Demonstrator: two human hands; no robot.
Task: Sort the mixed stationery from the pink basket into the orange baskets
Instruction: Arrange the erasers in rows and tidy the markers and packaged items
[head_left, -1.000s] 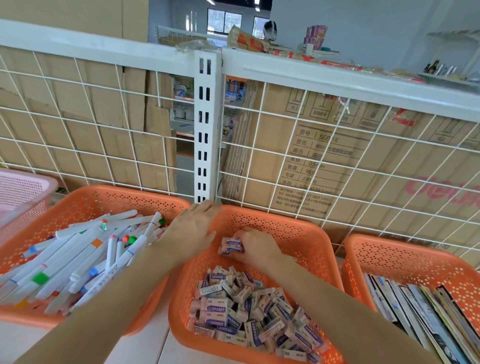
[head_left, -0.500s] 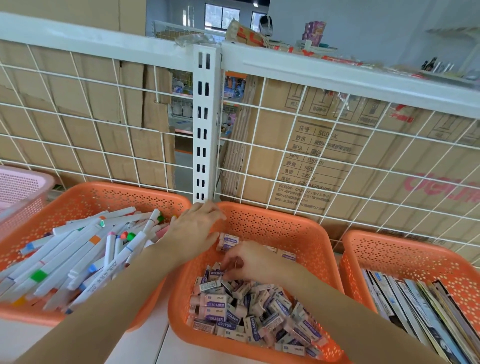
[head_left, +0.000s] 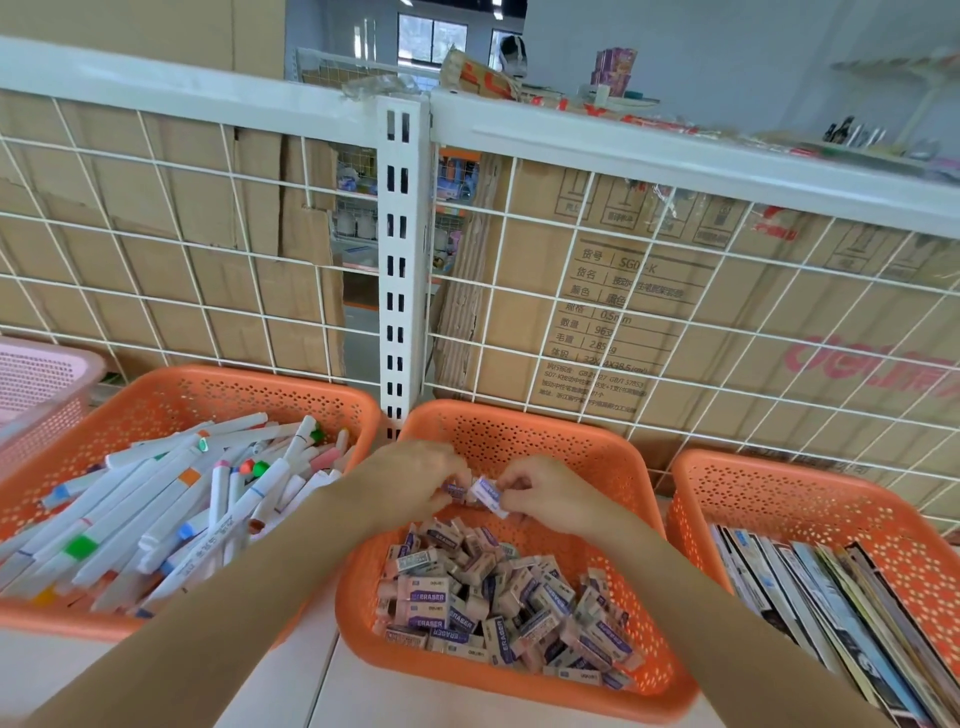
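Observation:
Three orange baskets stand in a row. The left orange basket (head_left: 171, 395) holds white markers (head_left: 171, 519), the middle orange basket (head_left: 597, 452) holds a heap of erasers (head_left: 493, 597), the right orange basket (head_left: 779, 493) holds thin books (head_left: 831, 597). Both hands hover over the far part of the middle basket. My left hand (head_left: 410, 480) pinches a small eraser (head_left: 456, 491). My right hand (head_left: 550, 496) grips a white and purple eraser (head_left: 487, 493) between its fingertips. The pink basket (head_left: 47, 374) shows only its corner at the far left.
A white wire grid panel (head_left: 571, 312) with a slotted post (head_left: 400, 260) rises right behind the baskets, cardboard boxes (head_left: 649, 312) stacked behind it. The baskets sit on a white shelf surface (head_left: 311, 691).
My right hand has risen from the eraser heap and met my left hand above the basket's far part. Each hand now holds an eraser between the fingertips.

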